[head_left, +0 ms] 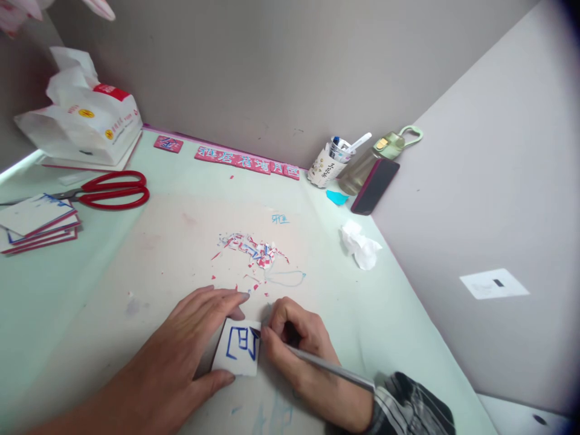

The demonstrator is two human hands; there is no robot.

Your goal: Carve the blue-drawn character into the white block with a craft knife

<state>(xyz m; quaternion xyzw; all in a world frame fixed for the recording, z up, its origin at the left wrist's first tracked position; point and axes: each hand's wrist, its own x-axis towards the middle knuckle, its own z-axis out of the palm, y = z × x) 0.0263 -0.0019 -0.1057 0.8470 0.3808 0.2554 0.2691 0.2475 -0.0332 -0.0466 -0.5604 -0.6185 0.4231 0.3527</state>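
A small white card (220,362) lies on the work surface with a character drawn on it in blue strokes. My left hand (181,356) spans its left side, fingers at the top edge and thumb at the lower edge, holding it in place. In my right hand (303,350), pinched between thumb and fingers, is a craft knife (335,367) with a slim silver handle. Its dark tip meets the upper right corner of the card; my fingers partly hide that end. Beyond both hands lies a pile of red, white and blue cut scraps (263,254).
Red-handled scissors (115,190) and a stack of cards (38,220) lie at left, near a tissue pack (99,124). Red character tiles (247,162) line the back edge. A pen cup (326,166), bottle (362,169), phone (375,187) and crumpled tissue (360,244) stand at right.
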